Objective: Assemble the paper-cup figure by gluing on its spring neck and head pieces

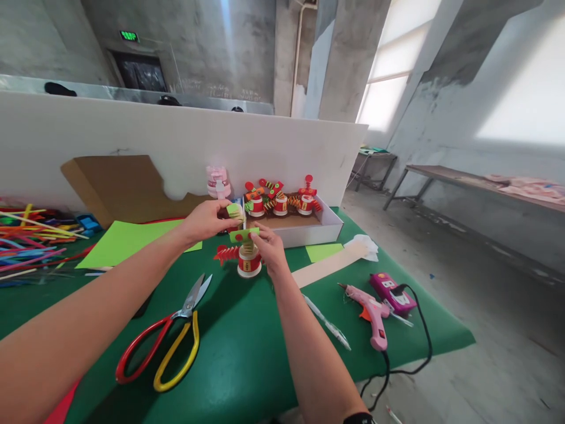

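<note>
A small paper-cup figure (249,265) stands on the green table, wrapped in a red band, with a red folded-paper arm (226,253) out to its left. Above the cup sits a green paper strip (241,235) with red dots, and my right hand (270,250) pinches its right end. Just up and to the left, my left hand (207,221) grips a light-green folded paper piece (235,210) between thumb and fingers. Whether this piece touches the figure I cannot tell.
Behind, a white box (304,235) holds several similar red cup figures (280,205). Scissors (180,330) lie open at the front left. A pink glue gun (373,315), a magenta power box (392,292) and a pen (326,321) lie right. Pipe cleaners (30,247) lie far left.
</note>
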Motion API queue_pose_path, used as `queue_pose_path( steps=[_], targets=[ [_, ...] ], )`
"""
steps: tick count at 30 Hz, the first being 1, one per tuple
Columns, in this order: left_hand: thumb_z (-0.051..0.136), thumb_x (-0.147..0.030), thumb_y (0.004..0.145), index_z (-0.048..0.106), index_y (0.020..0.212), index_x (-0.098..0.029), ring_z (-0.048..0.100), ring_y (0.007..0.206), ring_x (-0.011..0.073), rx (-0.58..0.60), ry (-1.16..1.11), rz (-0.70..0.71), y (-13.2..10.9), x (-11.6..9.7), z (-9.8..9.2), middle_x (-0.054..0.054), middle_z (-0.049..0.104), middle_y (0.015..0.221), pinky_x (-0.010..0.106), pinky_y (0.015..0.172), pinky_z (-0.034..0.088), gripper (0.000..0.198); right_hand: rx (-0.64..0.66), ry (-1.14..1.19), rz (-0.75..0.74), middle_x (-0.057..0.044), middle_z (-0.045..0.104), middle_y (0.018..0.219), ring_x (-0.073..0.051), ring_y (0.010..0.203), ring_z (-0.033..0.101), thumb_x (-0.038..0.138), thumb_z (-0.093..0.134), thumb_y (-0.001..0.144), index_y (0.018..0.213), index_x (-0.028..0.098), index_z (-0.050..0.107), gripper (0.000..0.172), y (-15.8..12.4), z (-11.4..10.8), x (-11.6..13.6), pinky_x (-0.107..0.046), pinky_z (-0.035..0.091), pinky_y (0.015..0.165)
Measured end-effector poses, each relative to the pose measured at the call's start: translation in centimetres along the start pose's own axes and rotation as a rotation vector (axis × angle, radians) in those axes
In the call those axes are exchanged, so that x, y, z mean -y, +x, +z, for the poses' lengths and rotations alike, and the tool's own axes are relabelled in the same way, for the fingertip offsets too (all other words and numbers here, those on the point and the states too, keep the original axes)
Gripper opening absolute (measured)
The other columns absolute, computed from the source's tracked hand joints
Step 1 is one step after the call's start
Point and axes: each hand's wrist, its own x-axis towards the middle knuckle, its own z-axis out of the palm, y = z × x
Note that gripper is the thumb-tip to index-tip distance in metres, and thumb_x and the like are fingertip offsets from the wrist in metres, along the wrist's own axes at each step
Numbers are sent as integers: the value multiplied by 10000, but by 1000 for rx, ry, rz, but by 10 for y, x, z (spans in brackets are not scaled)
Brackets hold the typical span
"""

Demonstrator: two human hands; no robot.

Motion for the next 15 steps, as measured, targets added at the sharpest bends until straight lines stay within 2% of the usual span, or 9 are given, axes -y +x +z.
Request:
queue_pose_path(
  steps=[3, 6, 10, 15],
  targets=[
    [736, -469, 667, 646, 797, -195, 618, 701, 194, 58, 71, 24, 6, -1, 1, 17, 684, 720, 297, 635, 460, 316, -1, 188, 72, -69, 708, 1271, -276, 1153, 652, 378, 769, 706, 724, 216, 788, 165, -2, 1, 1, -373, 523, 967],
    [743, -472, 657, 657, 794, -182, 594, 651, 178, 107, 185, 64, 13, -1, 1, 15, 682, 711, 280, 597, 427, 333, 16, 320, 144, -78, 755, 1149, -259, 1083, 675, 366, 781, 677, 784, 203, 791, 195, -3, 2, 2, -340, 552, 887],
    [700, -456, 691, 682, 838, -168, 570, 606, 160, 168, 338, 102, 21, -4, -2, 11, 674, 687, 261, 562, 394, 324, 17, 400, 194, -63, 787, 987, -230, 1021, 683, 300, 756, 669, 807, 186, 800, 185, -2, 4, 3, -287, 546, 816],
    [684, -461, 701, 658, 771, -177, 522, 571, 130, 259, 368, 153, 25, -8, -5, -21, 616, 615, 235, 540, 359, 294, -7, 430, 250, -14, 777, 820, -168, 790, 671, 234, 723, 685, 734, 189, 790, 94, -1, 5, 6, -251, 511, 727]
  ],
)
